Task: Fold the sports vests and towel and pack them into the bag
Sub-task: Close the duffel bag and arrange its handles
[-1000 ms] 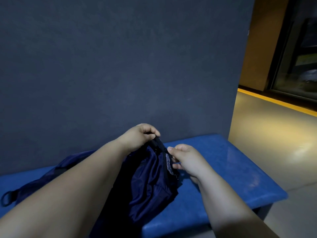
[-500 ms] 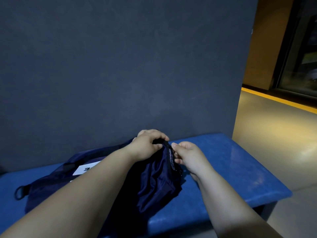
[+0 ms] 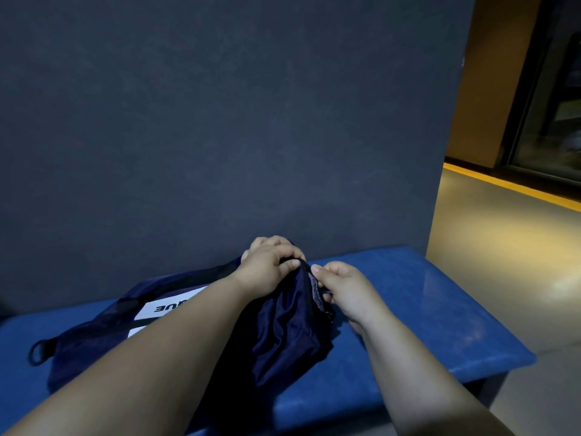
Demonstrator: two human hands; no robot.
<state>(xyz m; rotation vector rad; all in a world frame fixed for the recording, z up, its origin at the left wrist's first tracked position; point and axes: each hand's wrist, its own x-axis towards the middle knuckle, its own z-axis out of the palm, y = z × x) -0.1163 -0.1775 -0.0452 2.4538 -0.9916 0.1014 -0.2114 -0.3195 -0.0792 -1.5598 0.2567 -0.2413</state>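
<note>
Bag (image 3: 283,341), navy, sits under both hands, left hand (image 3: 270,272) and right hand (image 3: 342,291) each pinching its top edge; no vests or towel in sight, so packing seems nearly done.

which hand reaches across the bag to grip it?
The left hand: its forearm crosses over the navy bag, fingers curled on its top edge. The right hand pinches that edge from the side, over the bench.
</note>
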